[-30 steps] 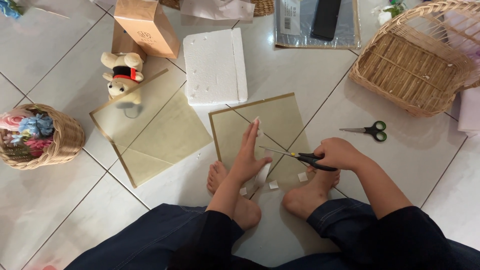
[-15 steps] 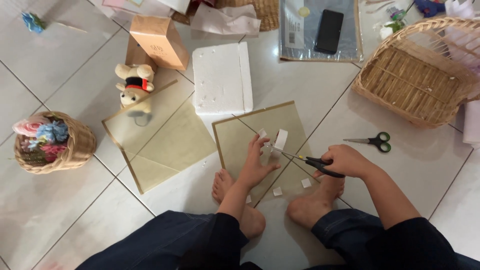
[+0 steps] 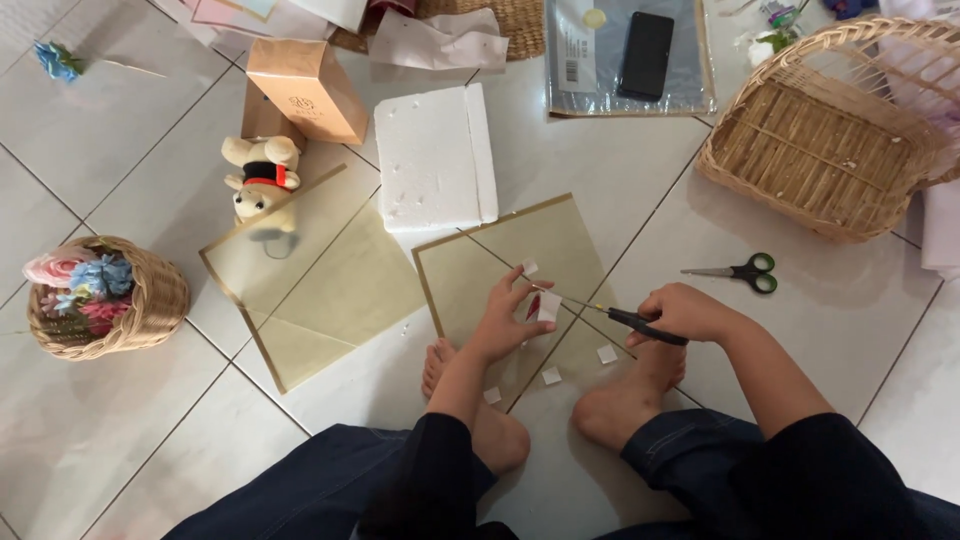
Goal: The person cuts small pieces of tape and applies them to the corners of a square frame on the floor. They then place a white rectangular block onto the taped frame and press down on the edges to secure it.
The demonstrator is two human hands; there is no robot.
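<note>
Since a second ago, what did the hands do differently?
The left hand lifted off the olive sheet, where it lay flat with fingers stretched out, and now pinches a small white piece upright. The right hand kept hold of the black-handled scissors, blades pointing at that piece. The green-handled scissors, foam block and toy bear stayed put.

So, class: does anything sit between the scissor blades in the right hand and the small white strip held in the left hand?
Nothing visible does. The scissors in the right hand point straight at the small white strip pinched by the left hand.
</note>
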